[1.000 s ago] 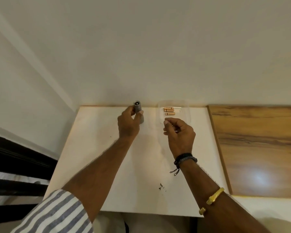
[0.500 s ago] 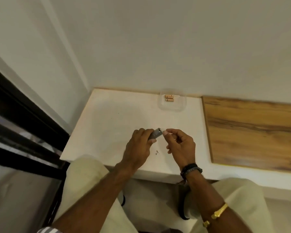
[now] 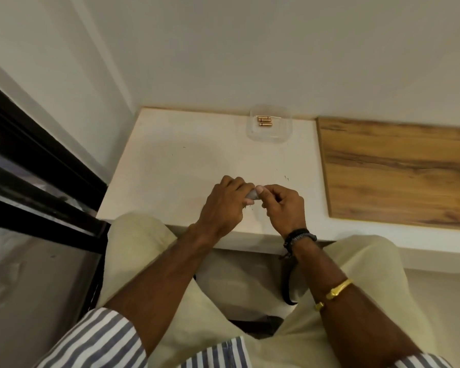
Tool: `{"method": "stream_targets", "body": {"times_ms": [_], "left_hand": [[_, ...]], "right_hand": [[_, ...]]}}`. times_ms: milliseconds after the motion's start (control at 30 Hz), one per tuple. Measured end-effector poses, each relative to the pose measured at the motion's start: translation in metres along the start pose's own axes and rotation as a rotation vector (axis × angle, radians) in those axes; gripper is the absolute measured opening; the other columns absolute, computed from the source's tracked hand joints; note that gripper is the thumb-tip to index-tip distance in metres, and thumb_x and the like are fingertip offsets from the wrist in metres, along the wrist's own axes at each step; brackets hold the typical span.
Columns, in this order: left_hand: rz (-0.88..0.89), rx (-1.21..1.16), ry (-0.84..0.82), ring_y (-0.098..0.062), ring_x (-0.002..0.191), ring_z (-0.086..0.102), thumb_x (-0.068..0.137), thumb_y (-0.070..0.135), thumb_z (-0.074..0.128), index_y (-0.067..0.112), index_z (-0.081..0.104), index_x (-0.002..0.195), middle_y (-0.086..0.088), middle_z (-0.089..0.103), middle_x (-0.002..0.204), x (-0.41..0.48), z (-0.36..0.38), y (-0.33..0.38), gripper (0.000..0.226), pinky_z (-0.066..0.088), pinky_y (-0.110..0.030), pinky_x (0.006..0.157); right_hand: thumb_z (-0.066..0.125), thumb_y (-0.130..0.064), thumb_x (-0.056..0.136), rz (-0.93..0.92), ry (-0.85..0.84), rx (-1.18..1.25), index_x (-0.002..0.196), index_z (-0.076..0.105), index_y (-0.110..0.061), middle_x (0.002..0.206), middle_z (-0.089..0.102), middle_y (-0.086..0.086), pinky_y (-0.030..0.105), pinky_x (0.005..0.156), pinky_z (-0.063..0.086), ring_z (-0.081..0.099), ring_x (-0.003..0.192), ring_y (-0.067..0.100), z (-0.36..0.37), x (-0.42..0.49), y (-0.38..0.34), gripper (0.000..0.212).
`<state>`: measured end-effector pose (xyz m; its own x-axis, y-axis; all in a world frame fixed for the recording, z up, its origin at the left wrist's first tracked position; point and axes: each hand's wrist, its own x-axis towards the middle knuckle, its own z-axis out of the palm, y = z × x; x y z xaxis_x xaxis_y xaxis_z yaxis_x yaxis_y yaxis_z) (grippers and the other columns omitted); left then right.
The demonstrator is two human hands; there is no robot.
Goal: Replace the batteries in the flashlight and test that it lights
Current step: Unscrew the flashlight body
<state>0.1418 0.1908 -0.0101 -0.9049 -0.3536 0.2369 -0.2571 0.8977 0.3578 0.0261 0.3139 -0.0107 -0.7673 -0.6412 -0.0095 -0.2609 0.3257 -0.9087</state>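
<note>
The white table (image 3: 170, 166) fills the middle of the view, butted against the wall, with a wooden panel (image 3: 396, 171) set into its right side. At the table's far edge sits a clear container (image 3: 252, 134). The person's hands meet over the near edge, well apart from it. The left hand (image 3: 223, 205) is wrapped round the flashlight (image 3: 252, 195), so only a short grey stub of it shows between the two hands. Its long axis seems to run roughly left to right, the exposed end pointing at the right hand (image 3: 284, 208). That hand's fingers are curled, and thumb and forefinger pinch at the stub. Whether a battery or a cap sits between them is hidden. The loose batteries (image 3: 264, 122) lie side by side inside the container, their long axes also left to right. They lie straight ahead of the right hand, so it is probably the nearer one for reaching them, while the left keeps the body steady.
</note>
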Motion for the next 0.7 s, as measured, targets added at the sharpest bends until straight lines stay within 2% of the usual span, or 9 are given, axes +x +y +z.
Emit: {"method": "stream_targets", "body": {"times_ms": [100, 267, 400, 467, 567, 633, 700], "left_hand": [[-0.042, -0.094, -0.022, -0.024, 0.101, 0.049, 0.097, 0.017, 0.059, 0.01, 0.061, 0.124, -0.007, 0.065, 0.114, 0.0, 0.002, 0.0, 0.027, 0.049, -0.037, 0.08], [-0.087, -0.26, -0.048, -0.015, 0.095, 0.043, 0.1, 0.022, 0.055, 0.01, 0.062, 0.122, -0.006, 0.065, 0.108, 0.001, 0.005, -0.007, 0.026, 0.045, -0.033, 0.08], [-0.128, -0.366, -0.073, -0.018, 0.086, 0.052, 0.099, 0.021, 0.058, 0.007, 0.066, 0.118, -0.008, 0.067, 0.097, -0.001, 0.008, -0.012, 0.024, 0.047, -0.036, 0.077], [-0.131, -0.339, -0.062, -0.018, 0.09, 0.054, 0.1, 0.021, 0.056, 0.008, 0.064, 0.119, -0.008, 0.067, 0.104, -0.003, 0.01, -0.011, 0.025, 0.05, -0.038, 0.08], [-0.033, -0.145, -0.021, -0.023, 0.094, 0.059, 0.097, 0.018, 0.059, 0.008, 0.06, 0.12, -0.009, 0.067, 0.11, -0.005, 0.013, -0.002, 0.025, 0.053, -0.04, 0.081], [0.055, -0.024, 0.015, -0.024, 0.089, 0.059, 0.094, 0.016, 0.061, 0.01, 0.06, 0.117, -0.007, 0.067, 0.104, -0.005, 0.015, 0.006, 0.023, 0.051, -0.038, 0.076], [0.072, -0.026, 0.03, -0.023, 0.085, 0.059, 0.096, 0.017, 0.056, 0.011, 0.061, 0.114, -0.005, 0.067, 0.1, -0.006, 0.015, 0.011, 0.02, 0.046, -0.035, 0.072]], "right_hand": [[0.065, -0.039, 0.098, -0.031, 0.007, -0.011, 0.096, 0.08, -0.019, 0.068, 0.068, -0.013, 0.014, 0.059, 0.048, 0.061, 0.06, 0.0, 0.0, -0.001, 0.001, 0.026], [0.065, -0.036, 0.099, -0.07, 0.021, -0.023, 0.096, 0.08, -0.016, 0.068, 0.069, -0.011, 0.024, 0.063, 0.052, 0.063, 0.063, 0.007, 0.002, -0.002, 0.002, 0.026], [0.064, -0.036, 0.099, -0.093, 0.003, -0.039, 0.095, 0.08, -0.015, 0.073, 0.074, 0.004, 0.035, 0.066, 0.055, 0.068, 0.069, 0.025, 0.004, -0.002, 0.002, 0.026], [0.063, -0.04, 0.1, -0.052, -0.007, -0.047, 0.092, 0.079, -0.018, 0.073, 0.074, 0.001, 0.035, 0.065, 0.055, 0.069, 0.07, 0.024, 0.005, 0.0, 0.001, 0.028], [0.05, -0.044, 0.104, 0.049, 0.043, -0.133, 0.07, 0.065, -0.021, 0.061, 0.063, -0.003, 0.032, 0.057, 0.046, 0.06, 0.06, 0.021, 0.01, 0.002, 0.003, 0.043], [0.036, -0.043, 0.106, 0.115, 0.054, -0.328, 0.068, 0.057, -0.019, 0.055, 0.052, -0.005, 0.03, 0.055, 0.037, 0.052, 0.055, 0.02, 0.012, 0.003, 0.004, 0.05], [0.025, -0.039, 0.102, 0.139, 0.041, -0.502, 0.07, 0.048, -0.019, 0.055, 0.046, -0.002, 0.03, 0.053, 0.033, 0.048, 0.055, 0.023, 0.012, 0.004, 0.0, 0.045]]}}
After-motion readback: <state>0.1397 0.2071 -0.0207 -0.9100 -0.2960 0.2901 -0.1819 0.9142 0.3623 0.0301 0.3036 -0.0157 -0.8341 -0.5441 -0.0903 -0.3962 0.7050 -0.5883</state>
